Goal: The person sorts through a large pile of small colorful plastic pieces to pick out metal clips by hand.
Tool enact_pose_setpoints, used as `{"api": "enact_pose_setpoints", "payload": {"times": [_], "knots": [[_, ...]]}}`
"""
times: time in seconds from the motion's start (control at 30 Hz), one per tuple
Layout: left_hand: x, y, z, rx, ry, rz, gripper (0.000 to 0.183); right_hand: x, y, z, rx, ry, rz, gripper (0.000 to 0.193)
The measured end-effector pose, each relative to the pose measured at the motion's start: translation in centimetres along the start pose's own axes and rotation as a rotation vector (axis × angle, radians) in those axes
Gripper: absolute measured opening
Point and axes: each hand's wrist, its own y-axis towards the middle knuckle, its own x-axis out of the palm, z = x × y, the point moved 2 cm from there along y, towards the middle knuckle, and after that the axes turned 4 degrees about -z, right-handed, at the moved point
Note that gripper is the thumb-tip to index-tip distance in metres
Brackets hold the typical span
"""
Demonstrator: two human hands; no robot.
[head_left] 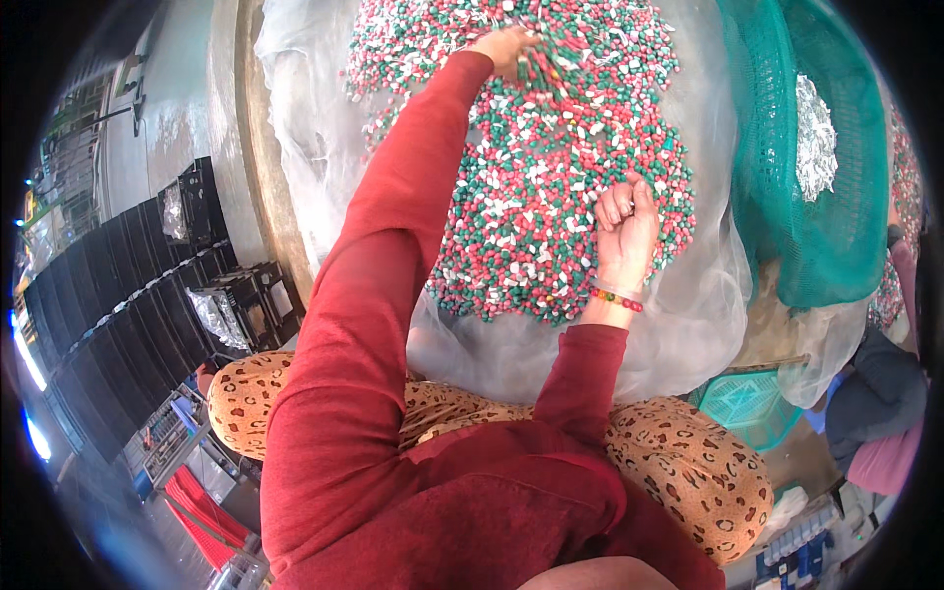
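A wide spread of small pink-red, green and white pieces [531, 197], some round like beads, lies on a sheer white mesh sheet [669, 339]. My left hand [503, 49] reaches to the far part of the spread, its fingers down among the pieces and smeared by motion. Pieces beside it are blurred too. Over the right side of the spread, my right hand [626, 221] is turned partly palm up, with a beaded bracelet at the wrist. Its fingers are curled in, and a small whitish bit shows near the fingertips; whether it is held is unclear.
At the right stands a green mesh basket [836, 251] holding a shiny silvery heap [814, 138]. Below it sits a teal plastic crate [752, 408]. Another person [875, 403] works at the far right. Black crates [128, 295] stand on the left, beyond the raised edge [258, 147].
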Motion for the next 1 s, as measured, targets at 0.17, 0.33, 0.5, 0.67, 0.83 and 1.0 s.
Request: {"api": "enact_pose_setpoints", "payload": {"times": [0.17,0.33,0.5,0.67,0.83,1.0], "knots": [[4.5,-3.9,5.4,0.142,-0.079,-0.234,0.079,-0.1,-1.3,0.3,0.017,0.047,-0.004,0.019],[3.2,-12.2,10.6,0.112,-0.514,-0.761,0.059,-3.0,-3.2,-0.7,-0.036,0.148,0.030,0.017],[0.6,-20.1,13.7,0.093,-0.963,-0.675,0.026,-3.0,-5.1,-1.4,-0.046,0.001,0.005,0.011],[-1.1,-24.3,13.5,-0.059,-1.044,-0.538,0.024,-0.3,-5.9,-1.1,-0.129,-0.576,-0.031,0.011],[1.2,-24.7,11.7,-0.138,-1.047,-0.548,0.039,-1.3,-5.4,-1.5,-0.002,-1.025,-0.244,0.017],[1.2,-25.9,12.5,-0.185,-0.960,-0.443,0.042,-3.7,-5.1,2.8,0.017,-1.609,-0.412,0.029]]}}
